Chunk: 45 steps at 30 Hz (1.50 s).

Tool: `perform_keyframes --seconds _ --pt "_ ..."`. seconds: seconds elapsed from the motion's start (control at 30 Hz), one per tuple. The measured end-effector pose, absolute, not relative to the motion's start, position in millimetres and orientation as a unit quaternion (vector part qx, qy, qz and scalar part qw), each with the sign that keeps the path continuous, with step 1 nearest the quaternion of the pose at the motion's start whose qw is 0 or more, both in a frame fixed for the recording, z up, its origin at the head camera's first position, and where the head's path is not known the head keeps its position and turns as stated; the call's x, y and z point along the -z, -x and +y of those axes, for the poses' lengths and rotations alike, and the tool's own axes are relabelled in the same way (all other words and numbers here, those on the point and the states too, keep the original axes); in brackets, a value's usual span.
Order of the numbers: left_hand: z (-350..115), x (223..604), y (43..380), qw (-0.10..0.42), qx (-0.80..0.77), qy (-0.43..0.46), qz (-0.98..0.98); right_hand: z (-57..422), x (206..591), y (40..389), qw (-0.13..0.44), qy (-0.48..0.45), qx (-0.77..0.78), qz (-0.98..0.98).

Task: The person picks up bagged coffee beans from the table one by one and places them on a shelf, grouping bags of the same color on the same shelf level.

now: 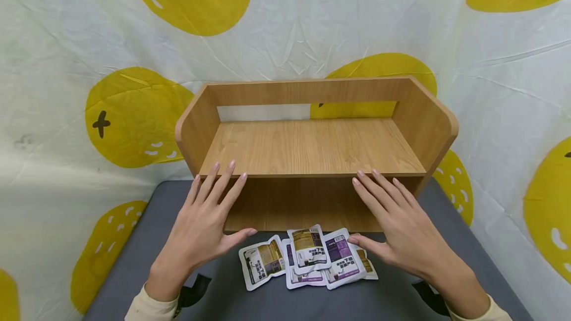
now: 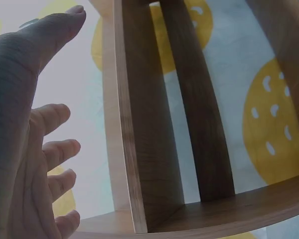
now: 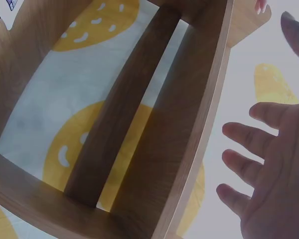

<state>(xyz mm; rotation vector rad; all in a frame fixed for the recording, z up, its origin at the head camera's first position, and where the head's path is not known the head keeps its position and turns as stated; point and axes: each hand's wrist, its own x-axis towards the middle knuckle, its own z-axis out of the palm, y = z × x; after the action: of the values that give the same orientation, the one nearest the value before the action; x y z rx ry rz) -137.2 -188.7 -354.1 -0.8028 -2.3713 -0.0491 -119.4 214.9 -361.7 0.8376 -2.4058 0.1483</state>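
Observation:
Both hands reach forward with fingers spread and hold nothing. In the head view my left hand (image 1: pixel 202 222) overlaps the left front of a wooden two-tier shelf (image 1: pixel 312 147), its fingertips by the upper board's front edge. My right hand (image 1: pixel 397 217) is over the right front, fingertips likewise along that edge. Between the hands, in front of the shelf, lies a loose pile of flat white-edged pouches, with a brown-labelled pouch (image 1: pixel 309 249) on top and a purple-labelled pouch (image 1: pixel 343 257) beside it. Another brown-labelled pouch (image 1: pixel 263 262) sits at the left. The right thumb overlaps the pile's right side.
The shelf stands on a grey table (image 1: pixel 178 202), with tall side panels (image 1: pixel 430 123) and a back rail (image 1: pixel 308 91) across its top. Behind hangs a white sheet (image 1: pixel 285 38) printed with yellow shapes. Dark straps show at both wrists.

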Motion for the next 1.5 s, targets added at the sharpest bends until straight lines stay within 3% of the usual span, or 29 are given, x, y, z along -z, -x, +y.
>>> perform_keyframes --seconds 0.47,0.8,1.17,1.5 --pt "-195 352 139 0.313 0.028 0.312 -0.896 218 365 115 0.271 -0.341 -0.115 -0.893" --pt "-208 339 145 0.369 0.096 0.335 -0.862 219 375 111 0.251 -0.321 -0.142 -0.902" --pt "-232 332 162 0.463 0.298 0.256 -0.794 220 383 110 0.221 -0.328 -0.203 -0.896" --pt "-251 338 174 0.437 0.397 0.148 -0.793 223 392 109 0.192 -0.327 -0.227 -0.897"
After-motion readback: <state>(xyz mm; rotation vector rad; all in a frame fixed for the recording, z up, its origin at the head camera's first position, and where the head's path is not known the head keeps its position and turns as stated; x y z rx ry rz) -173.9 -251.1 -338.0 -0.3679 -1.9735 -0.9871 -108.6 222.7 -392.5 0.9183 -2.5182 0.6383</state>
